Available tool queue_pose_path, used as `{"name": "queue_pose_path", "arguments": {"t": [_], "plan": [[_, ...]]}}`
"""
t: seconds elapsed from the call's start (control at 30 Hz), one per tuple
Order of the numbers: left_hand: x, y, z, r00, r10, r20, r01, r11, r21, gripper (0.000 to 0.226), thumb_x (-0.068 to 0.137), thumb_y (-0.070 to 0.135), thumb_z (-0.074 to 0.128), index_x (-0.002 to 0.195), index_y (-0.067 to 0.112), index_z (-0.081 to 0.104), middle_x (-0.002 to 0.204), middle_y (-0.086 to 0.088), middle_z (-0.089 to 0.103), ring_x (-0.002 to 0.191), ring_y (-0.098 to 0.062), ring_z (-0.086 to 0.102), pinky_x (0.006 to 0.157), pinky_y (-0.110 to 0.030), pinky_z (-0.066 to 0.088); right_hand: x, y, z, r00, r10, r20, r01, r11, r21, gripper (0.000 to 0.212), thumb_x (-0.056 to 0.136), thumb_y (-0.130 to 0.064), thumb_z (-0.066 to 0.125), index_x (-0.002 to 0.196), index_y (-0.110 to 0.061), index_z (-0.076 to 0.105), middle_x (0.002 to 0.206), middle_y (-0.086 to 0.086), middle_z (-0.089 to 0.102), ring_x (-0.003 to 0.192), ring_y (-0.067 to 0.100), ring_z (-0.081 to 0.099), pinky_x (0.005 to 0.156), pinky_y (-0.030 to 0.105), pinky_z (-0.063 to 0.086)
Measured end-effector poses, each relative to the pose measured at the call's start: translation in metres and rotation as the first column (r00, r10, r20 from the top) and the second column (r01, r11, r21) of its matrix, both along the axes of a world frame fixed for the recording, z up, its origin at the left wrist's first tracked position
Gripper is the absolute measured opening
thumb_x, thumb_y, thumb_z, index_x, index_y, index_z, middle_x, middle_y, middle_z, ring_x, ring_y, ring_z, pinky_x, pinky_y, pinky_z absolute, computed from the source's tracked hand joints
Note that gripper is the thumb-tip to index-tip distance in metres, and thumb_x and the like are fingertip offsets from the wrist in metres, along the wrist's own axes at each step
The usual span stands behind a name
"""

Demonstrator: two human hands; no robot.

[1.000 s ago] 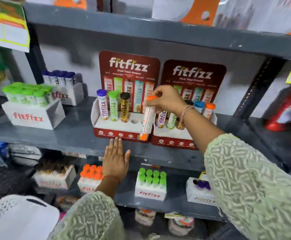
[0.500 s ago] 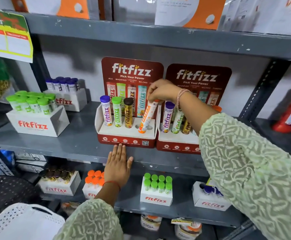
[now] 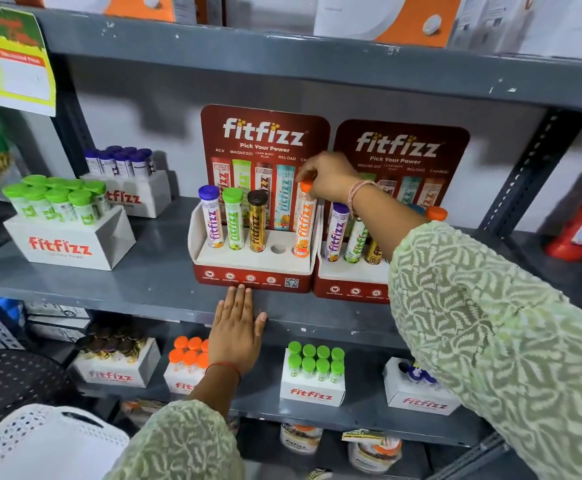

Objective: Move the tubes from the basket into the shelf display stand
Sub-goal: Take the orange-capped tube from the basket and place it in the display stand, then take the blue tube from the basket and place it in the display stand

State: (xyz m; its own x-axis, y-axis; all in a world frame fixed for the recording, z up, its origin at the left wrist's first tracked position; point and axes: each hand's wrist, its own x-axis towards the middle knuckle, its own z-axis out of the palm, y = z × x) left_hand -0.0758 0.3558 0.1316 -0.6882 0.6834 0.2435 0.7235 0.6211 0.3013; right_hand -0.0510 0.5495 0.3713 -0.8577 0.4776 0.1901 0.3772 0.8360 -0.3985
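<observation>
My right hand (image 3: pixel 327 176) grips the cap of an orange tube (image 3: pixel 304 223), which stands nearly upright in the rightmost hole of the left red display stand (image 3: pixel 255 277). That stand also holds a purple-capped tube (image 3: pixel 211 220), a green-capped tube (image 3: pixel 234 220) and a black-capped gold tube (image 3: pixel 257 221); one hole (image 3: pixel 277 249) between gold and orange is bare. My left hand (image 3: pixel 235 327) lies flat on the shelf edge, fingertips against the stand's front. A white perforated basket (image 3: pixel 40 441) sits at the bottom left.
A second red stand (image 3: pixel 351 289) with several tubes stands right beside the first, partly behind my right arm. White boxes of green-capped (image 3: pixel 64 237) and purple-capped tubes (image 3: pixel 133 188) sit to the left. The lower shelf (image 3: pixel 362 410) carries more boxes. A red bottle (image 3: pixel 580 223) stands far right.
The orange tube went from hanging tilted in front of the stand to standing in its rightmost hole. My right hand followed it up to the cap. My left hand stayed put.
</observation>
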Motion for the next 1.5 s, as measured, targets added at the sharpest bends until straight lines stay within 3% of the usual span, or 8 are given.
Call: {"name": "queue_pose_path", "arguments": {"t": [0.57, 0.77, 1.03, 1.2, 1.3, 1.37, 1.43, 1.5], "plan": [[-0.001, -0.005, 0.006, 0.999, -0.040, 0.014, 0.039, 0.997, 0.069, 0.054, 0.097, 0.036, 0.020, 0.142, 0.010, 0.002, 0.155, -0.010, 0.005, 0.142, -0.021, -0.003, 0.113, -0.032, -0.007, 0.009, -0.003, -0.036, 0.995, 0.096, -0.016, -0.095, 0.994, 0.053, 0.049, 0.075, 0.011, 0.058, 0.116, -0.016, 0.059, 0.132, 0.011, 0.055, 0.117, 0.029, 0.054, 0.088, 0.026, 0.044], [-0.004, -0.083, 0.002, 0.976, 0.213, 0.049, -0.218, 0.931, 0.291, 0.070, 0.091, 0.047, 0.010, 0.137, -0.004, 0.022, 0.147, -0.027, 0.025, 0.138, -0.039, 0.016, 0.113, -0.044, 0.010, 0.016, -0.092, -0.096, 0.860, 0.362, -0.360, -0.240, 0.909, 0.341, 0.028, 0.072, 0.000, 0.061, 0.099, -0.007, 0.067, 0.118, 0.020, 0.063, 0.107, 0.039, 0.057, 0.099, 0.042, 0.043], [0.053, -0.264, -0.085, 0.661, 0.705, 0.256, -0.739, 0.672, 0.059, 0.063, 0.089, 0.036, 0.020, 0.136, -0.005, 0.025, 0.146, -0.028, 0.027, 0.137, -0.042, 0.019, 0.111, -0.053, 0.019, -0.025, -0.266, -0.236, 0.633, 0.774, -0.009, -0.771, 0.631, 0.081, 0.020, 0.071, 0.002, 0.061, 0.089, 0.004, 0.068, 0.097, 0.027, 0.067, 0.087, 0.043, 0.063, 0.081, 0.046, 0.054], [0.089, -0.338, -0.130, 0.391, 0.872, 0.293, -0.890, 0.440, -0.122, 0.066, 0.087, 0.040, 0.018, 0.136, -0.005, 0.023, 0.147, -0.027, 0.025, 0.138, -0.041, 0.018, 0.114, -0.051, 0.016, -0.061, -0.365, -0.310, 0.436, 0.881, 0.183, -0.864, 0.466, -0.190, 0.029, 0.085, -0.010, 0.054, 0.112, -0.002, 0.061, 0.127, 0.019, 0.055, 0.116, 0.034, 0.052, 0.099, 0.043, 0.042], [0.100, -0.356, -0.152, 0.313, 0.905, 0.289, -0.903, 0.378, -0.204, 0.067, 0.087, 0.043, 0.017, 0.138, -0.001, 0.021, 0.148, -0.024, 0.025, 0.139, -0.037, 0.018, 0.115, -0.047, 0.013, -0.086, -0.421, -0.346, 0.501, 0.841, 0.203, -0.702, 0.532, -0.473, 0.026, 0.087, -0.015, 0.056, 0.105, 0.002, 0.064, 0.114, 0.020, 0.064, 0.107, 0.033, 0.057, 0.093, 0.035, 0.044], [0.103, -0.359, -0.161, 0.314, 0.907, 0.281, -0.899, 0.380, -0.219, 0.066, 0.088, 0.043, 0.019, 0.139, 0.001, 0.020, 0.149, -0.022, 0.025, 0.139, -0.036, 0.019, 0.115, -0.042, 0.009, -0.101, -0.455, -0.359, 0.674, 0.688, 0.270, -0.325, 0.604, -0.728, 0.026, 0.089, -0.023, 0.054, 0.085, 0.000, 0.064, 0.070, 0.005, 0.076, 0.082, 0.031, 0.061, 0.076, 0.031, 0.048], [0.103, -0.360, -0.166, 0.318, 0.913, 0.257, -0.904, 0.374, -0.209, 0.063, 0.089, 0.041, 0.023, 0.139, 0.002, 0.021, 0.148, -0.020, 0.027, 0.138, -0.036, 0.021, 0.113, -0.039, 0.006, -0.118, -0.489, -0.377, 0.730, 0.570, 0.377, 0.090, 0.466, -0.880, 0.024, 0.091, -0.027, 0.053, 0.077, -0.008, 0.050, 0.032, -0.004, 0.060, 0.062, 0.021, 0.053, 0.061, 0.025, 0.048], [0.104, -0.360, -0.169, 0.320, 0.919, 0.232, -0.911, 0.366, -0.191, 0.062, 0.090, 0.040, 0.024, 0.139, 0.003, 0.021, 0.148, -0.019, 0.028, 0.138, -0.036, 0.021, 0.112, -0.039, 0.006, -0.129, -0.515, -0.390, 0.730, 0.563, 0.388, 0.196, 0.372, -0.907, 0.026, 0.089, -0.030, 0.056, 0.087, -0.004, 0.051, 0.060, 0.006, 0.064, 0.069, 0.023, 0.053, 0.065, 0.027, 0.050]]}}
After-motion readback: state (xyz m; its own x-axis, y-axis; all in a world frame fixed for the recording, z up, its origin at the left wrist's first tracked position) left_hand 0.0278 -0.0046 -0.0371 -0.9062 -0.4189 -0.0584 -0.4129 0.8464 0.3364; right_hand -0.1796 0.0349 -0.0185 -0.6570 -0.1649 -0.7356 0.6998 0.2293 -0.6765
